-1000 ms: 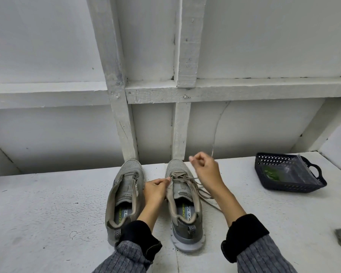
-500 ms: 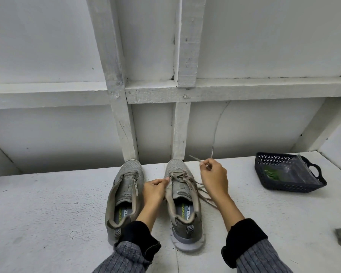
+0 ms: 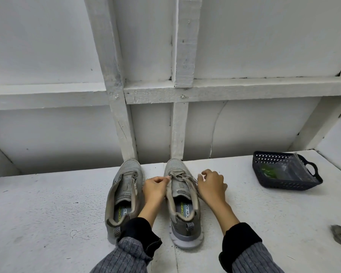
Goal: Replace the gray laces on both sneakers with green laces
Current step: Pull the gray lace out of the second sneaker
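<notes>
At six o'clock on the desk, the right sneaker shows loosened gray laces, left hand pinching its eyelet edge, right hand curled at nine-o'clock-pointing strands.

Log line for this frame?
phase: unlacing | left hand: pinches right sneaker edge | right hand: at gray lace | left sneaker: laceless

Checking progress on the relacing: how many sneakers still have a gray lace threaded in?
1. The right sneaker, between both hands, still carries its gray lace. The left sneaker beside it shows bare eyelets, with no lace visible.
</notes>
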Action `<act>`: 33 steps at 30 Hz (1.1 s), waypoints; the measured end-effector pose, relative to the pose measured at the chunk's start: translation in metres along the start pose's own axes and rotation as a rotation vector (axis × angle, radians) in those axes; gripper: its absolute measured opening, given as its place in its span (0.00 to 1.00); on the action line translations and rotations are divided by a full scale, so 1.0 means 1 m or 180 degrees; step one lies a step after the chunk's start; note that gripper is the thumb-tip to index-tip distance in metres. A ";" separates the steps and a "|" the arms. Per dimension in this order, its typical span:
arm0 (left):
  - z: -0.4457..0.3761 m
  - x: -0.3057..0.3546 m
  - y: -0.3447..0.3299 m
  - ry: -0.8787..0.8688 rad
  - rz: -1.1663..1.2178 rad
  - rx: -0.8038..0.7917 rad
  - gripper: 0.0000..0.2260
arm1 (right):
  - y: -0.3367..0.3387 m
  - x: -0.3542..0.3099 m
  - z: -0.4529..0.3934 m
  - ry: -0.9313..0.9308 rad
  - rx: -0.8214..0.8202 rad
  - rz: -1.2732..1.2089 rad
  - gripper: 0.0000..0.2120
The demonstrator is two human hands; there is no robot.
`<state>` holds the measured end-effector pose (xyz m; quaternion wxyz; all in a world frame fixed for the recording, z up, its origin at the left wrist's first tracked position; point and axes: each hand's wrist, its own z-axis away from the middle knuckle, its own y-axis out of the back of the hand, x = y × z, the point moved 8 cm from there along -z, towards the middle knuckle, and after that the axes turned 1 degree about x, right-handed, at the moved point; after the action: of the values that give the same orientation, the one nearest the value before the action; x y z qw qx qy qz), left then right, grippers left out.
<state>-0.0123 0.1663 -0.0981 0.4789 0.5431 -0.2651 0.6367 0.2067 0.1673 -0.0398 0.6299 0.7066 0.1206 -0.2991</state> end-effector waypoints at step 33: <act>0.038 0.064 -0.050 -0.2271 -0.3310 -0.0784 0.13 | -0.015 0.005 0.025 -0.0853 0.0464 -0.1569 0.14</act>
<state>0.0528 0.1741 -0.0366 0.6663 0.7202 -0.1814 0.0664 0.1954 0.1447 -0.0554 0.4961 0.6536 0.1826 -0.5417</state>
